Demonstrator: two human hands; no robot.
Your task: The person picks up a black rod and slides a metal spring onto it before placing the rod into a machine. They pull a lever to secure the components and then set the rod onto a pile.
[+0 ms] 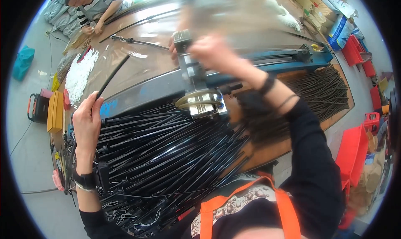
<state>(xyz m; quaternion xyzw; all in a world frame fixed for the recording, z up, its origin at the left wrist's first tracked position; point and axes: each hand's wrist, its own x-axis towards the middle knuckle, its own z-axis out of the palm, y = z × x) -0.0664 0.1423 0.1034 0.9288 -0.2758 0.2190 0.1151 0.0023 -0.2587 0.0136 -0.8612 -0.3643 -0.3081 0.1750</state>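
Observation:
My left hand (87, 118) is closed around a thin black rod (113, 76), which slants up and right over the bench. Blurred by motion, my right hand (215, 53) is curled just right of the top of an upright metal device (182, 37); what it grips, if anything, I cannot make out. Fingers (173, 47) show at the device's left side, and whose they are is unclear. The device's lower end has a shiny metal block (202, 107) with a yellowish tube (192, 99). It stands at a long metal rail (146, 90). A large heap of black rods (167, 151) lies below.
Bundled dark brown rods (321, 90) lie at the right. White small pieces (81, 74) are piled at the left, beside a yellow box (55, 111). Across the table, a person in a striped top (100, 5) works with both hands. Red bins (353, 151) stand right.

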